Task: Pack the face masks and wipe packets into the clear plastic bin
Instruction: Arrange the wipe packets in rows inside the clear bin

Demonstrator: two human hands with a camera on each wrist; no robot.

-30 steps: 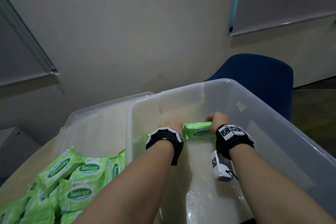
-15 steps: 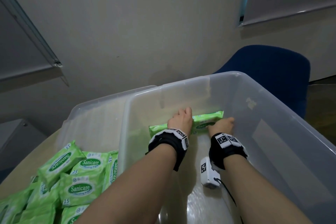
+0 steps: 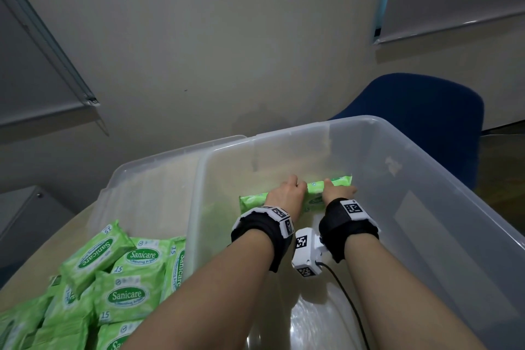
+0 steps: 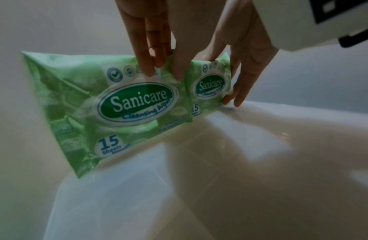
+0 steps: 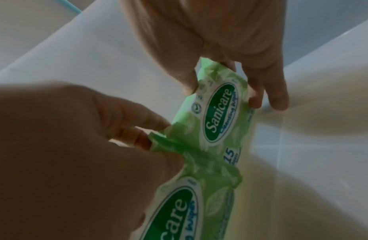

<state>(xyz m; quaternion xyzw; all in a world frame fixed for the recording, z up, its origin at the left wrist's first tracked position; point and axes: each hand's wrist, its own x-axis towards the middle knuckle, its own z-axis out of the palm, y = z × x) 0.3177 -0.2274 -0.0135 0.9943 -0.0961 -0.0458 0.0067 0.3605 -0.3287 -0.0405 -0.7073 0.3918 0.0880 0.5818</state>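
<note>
On the far left of the head view, a heap of green Sanicare wipe packets (image 3: 113,287) lies on the desk (image 3: 61,233), pressed up against the outside of the clear plastic bin (image 3: 426,179). Just behind the heap a second clear plastic piece (image 3: 147,179), lid or tub, cannot tell which, leans against the bin's left wall. Inside the bin, two packets stand on edge along the far wall, end to end, labels facing you. The left packet (image 4: 109,104) is the nearer one in the left wrist view; its "15 Sheets" corner meets the bin floor. Your left hand (image 3: 287,193) comes down over the top edge of that packet at its right end: fingers (image 4: 150,48) extended down the front face, tips on the film near where the two packets meet; what the thumb does behind is hidden. The right packet (image 4: 210,84) overlaps the left one's end seal. Your right hand (image 3: 338,192) holds this packet by its far right end, thumb on the front and fingers (image 5: 267,91) curled behind, pinching it against the bin wall side. A white marker-tagged camera block (image 3: 308,253) with a black cable hangs under your right wrist. A blue chair (image 3: 426,111) stands beyond the bin at right.
</note>
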